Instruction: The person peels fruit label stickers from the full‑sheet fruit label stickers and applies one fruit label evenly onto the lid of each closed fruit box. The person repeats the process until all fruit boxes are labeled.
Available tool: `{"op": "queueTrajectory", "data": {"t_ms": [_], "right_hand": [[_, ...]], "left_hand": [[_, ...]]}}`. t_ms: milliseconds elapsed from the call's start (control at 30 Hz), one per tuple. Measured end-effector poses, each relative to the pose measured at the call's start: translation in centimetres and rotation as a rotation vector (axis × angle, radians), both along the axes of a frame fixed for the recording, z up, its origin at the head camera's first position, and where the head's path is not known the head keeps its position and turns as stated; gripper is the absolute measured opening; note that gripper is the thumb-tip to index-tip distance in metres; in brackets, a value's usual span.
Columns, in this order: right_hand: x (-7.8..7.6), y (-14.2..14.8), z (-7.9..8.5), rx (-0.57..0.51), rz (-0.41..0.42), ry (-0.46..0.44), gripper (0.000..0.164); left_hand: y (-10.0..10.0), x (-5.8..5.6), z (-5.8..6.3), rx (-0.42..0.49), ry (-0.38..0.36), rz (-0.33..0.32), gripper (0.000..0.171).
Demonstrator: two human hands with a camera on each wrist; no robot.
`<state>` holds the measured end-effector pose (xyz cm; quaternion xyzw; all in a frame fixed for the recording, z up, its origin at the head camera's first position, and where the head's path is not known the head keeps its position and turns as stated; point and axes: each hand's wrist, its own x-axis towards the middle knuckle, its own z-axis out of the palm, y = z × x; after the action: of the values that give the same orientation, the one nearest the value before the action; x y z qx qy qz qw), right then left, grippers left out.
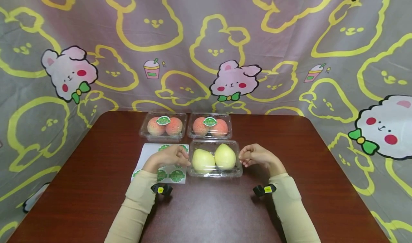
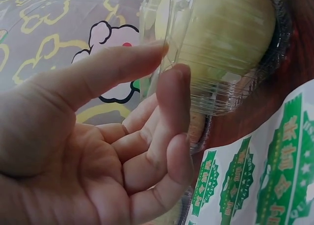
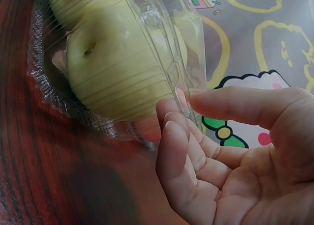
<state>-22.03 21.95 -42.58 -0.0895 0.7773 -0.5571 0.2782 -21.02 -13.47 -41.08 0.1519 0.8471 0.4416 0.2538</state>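
Note:
In the head view, a clear plastic clamshell box [image 1: 215, 173] holding two pale yellow pears [image 1: 225, 157] lies on the table between the hands, its lid down. My left hand [image 1: 172, 155] pinches the box's left rim between thumb and forefinger [image 2: 177, 95]. On the opposite side my right hand [image 1: 260, 156] grips the rim the same way, with the plastic edge between thumb [image 3: 235, 103] and fingertips. The other fingers of both hands curl loosely below. Under the left hand lies a white sheet of green stickers [image 1: 177, 175], partly covered by that hand.
Two more clear boxes stand side by side behind: a left box [image 1: 146, 134] and a right box [image 1: 228, 134], each with two peaches and a green sticker on its lid. The brown table [image 1: 219, 207] ends at a patterned curtain [image 1: 180, 64]. Black wrist cameras sit on both sleeves.

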Motion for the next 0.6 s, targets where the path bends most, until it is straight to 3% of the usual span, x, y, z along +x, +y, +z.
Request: {"op": "queueTrajectory", "data": {"t_ms": [300, 600], "right_hand": [[0.2, 0.0, 0.2, 0.018, 0.013, 0.027, 0.020], [0.1, 0.1, 0.0, 0.043, -0.002, 0.022, 0.024]], "left_hand": [[-0.3, 0.0, 0.0, 0.000, 0.029, -0.008, 0.024], [-1.8, 0.0, 0.4, -0.042, 0.086, 0.087, 0.024]]}}
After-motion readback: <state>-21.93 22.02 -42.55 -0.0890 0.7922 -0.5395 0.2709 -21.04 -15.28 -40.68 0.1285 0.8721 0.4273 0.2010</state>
